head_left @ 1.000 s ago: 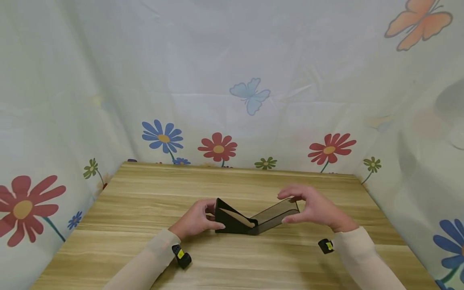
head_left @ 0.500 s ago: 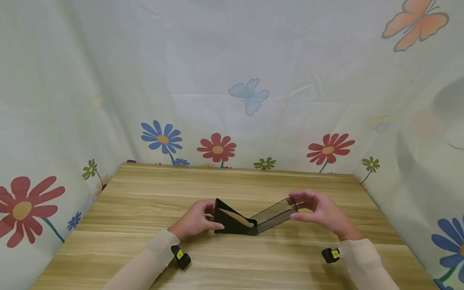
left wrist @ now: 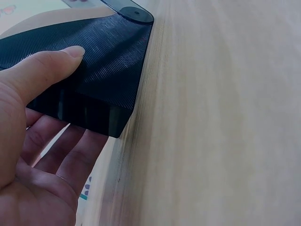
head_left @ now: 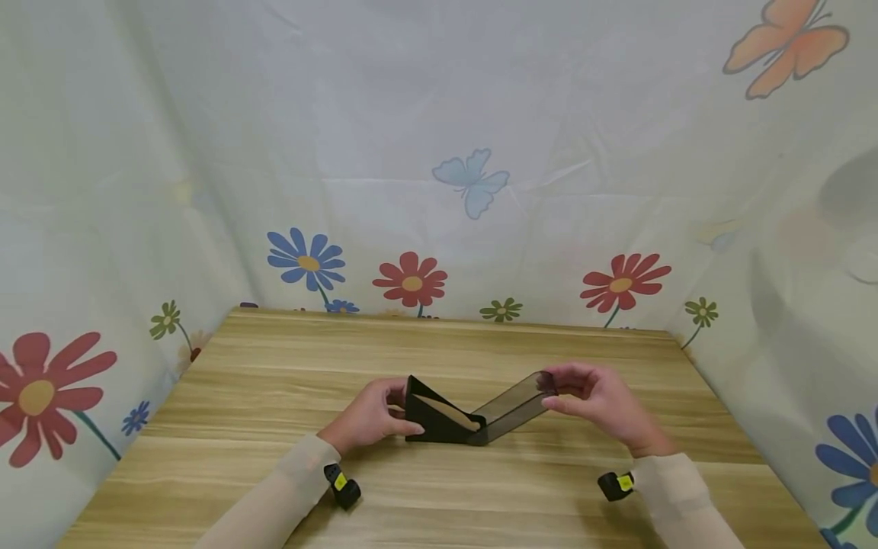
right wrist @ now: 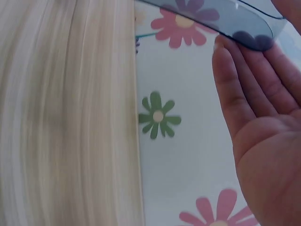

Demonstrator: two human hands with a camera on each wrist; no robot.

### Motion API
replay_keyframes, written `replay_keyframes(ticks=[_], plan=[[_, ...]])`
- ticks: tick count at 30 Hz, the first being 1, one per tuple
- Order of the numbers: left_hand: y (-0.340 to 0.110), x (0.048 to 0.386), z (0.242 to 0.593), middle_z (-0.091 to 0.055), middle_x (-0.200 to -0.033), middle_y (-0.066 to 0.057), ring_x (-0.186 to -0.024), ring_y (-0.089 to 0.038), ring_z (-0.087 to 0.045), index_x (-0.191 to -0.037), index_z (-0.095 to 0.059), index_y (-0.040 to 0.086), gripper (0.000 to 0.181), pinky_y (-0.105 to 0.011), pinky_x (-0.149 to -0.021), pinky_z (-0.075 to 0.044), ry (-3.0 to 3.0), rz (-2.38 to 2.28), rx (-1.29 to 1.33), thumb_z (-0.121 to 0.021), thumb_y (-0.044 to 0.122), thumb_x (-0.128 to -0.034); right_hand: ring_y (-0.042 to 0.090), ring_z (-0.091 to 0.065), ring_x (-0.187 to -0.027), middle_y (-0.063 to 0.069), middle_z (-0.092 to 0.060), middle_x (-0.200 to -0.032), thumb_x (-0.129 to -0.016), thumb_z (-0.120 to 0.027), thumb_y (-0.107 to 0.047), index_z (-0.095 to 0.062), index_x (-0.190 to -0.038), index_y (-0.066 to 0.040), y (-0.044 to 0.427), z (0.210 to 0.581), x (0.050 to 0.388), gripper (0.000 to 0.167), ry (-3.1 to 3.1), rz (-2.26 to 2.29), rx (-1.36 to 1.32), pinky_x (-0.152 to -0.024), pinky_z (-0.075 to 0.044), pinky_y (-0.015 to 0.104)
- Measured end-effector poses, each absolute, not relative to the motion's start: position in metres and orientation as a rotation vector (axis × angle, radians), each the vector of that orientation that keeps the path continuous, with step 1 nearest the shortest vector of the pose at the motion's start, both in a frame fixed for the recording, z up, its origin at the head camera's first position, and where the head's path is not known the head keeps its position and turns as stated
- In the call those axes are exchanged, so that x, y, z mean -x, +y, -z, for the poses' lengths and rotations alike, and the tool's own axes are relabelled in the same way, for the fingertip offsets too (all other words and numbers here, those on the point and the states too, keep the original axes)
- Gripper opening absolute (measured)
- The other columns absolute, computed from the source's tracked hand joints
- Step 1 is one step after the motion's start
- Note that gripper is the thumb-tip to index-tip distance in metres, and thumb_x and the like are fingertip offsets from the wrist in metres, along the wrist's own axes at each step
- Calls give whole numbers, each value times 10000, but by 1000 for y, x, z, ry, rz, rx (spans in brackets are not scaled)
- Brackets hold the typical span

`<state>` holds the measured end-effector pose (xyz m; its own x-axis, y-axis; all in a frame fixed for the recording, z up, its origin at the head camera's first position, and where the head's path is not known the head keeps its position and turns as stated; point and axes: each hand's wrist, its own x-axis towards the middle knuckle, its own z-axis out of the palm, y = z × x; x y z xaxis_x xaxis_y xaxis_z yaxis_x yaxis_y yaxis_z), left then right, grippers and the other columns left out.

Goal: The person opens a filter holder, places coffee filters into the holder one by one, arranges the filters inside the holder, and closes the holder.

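Observation:
A black wedge-shaped box [head_left: 439, 422] with ribbed sides sits on the wooden table, a tan sheet-like content [head_left: 449, 412] showing along its slanted opening. Its smoky see-through lid [head_left: 514, 404] is hinged at the low end and swung out to the right, tilted upward. My left hand [head_left: 370, 415] grips the tall end, thumb [left wrist: 56, 68] on the ribbed side and fingers beneath or behind. At the lid's raised end, my right hand [head_left: 597, 400] holds the rim between thumb and fingers. In the right wrist view, fingertips show through the lid [right wrist: 235, 23].
The wood-grain table [head_left: 411, 496] reaches back to a white curtain [head_left: 384, 137] printed with flowers and butterflies, which also hangs at both sides. Each wrist carries a small black camera, one at the left [head_left: 343, 488] and one at the right [head_left: 615, 486].
My right hand first drew back right to the lid's end, then moved slightly left with it, the lid tipping up a little. The left hand and box stayed put.

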<state>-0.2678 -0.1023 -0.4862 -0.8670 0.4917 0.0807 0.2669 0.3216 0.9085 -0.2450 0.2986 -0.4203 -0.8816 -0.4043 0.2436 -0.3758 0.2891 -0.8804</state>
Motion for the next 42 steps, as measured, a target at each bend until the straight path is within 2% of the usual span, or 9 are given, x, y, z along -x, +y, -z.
replay_keyframes(ticks=[9, 15, 21, 28, 31, 42], plan=[[-102, 268, 487, -708, -1039, 22, -998, -180, -673, -1072, -711, 248, 360, -319, -939, -585, 2367, -1570, -711, -914, 266, -776, 134, -721, -1012, 142, -744, -1149, -851, -842, -137, -710, -1206, -63, 266, 411, 242, 385, 2578, 1718, 742, -893, -579, 237], [-102, 266, 485, -706, -1032, 17, -1000, -183, -673, -1076, -710, 249, 359, -313, -936, -585, 2361, -1568, -717, -911, 243, -779, 183, -717, -994, 95, -751, -1102, -835, -863, -174, -727, -1169, -90, 240, 403, 242, 371, 2573, 1724, 743, -875, -590, 279], [-100, 267, 484, -706, -1014, 20, -990, -177, -675, -1063, -708, 250, 356, -324, -938, -586, 2367, -1554, -712, -916, 256, -774, 216, -716, -988, 101, -756, -1079, -820, -875, -178, -734, -1157, -87, 218, 401, 244, 376, 2545, 1727, 746, -889, -588, 301], [-100, 271, 486, -710, -1011, 16, -983, -185, -675, -1066, -709, 251, 366, -330, -934, -588, 2355, -1555, -727, -919, 278, -768, 235, -712, -986, 72, -759, -1060, -819, -879, -206, -738, -1157, -107, 196, 403, 247, 380, 2540, 1694, 780, -941, -576, 468], [-100, 271, 486, -708, -1009, 15, -978, -185, -674, -1077, -707, 256, 376, -326, -931, -588, 2361, -1553, -731, -919, 282, -768, 257, -713, -991, 68, -760, -1056, -820, -878, -209, -740, -1148, -114, 187, 407, 248, 368, 2538, 1689, 793, -946, -570, 486], [-103, 275, 490, -706, -1018, 18, -976, -180, -669, -1082, -708, 253, 376, -287, -921, -582, 2371, -1543, -752, -918, 285, -772, 143, -699, -976, -18, -762, -1054, -800, -889, -341, -759, -1135, -195, 153, 415, 251, 388, 2565, 1622, 833, -899, -573, 523]])
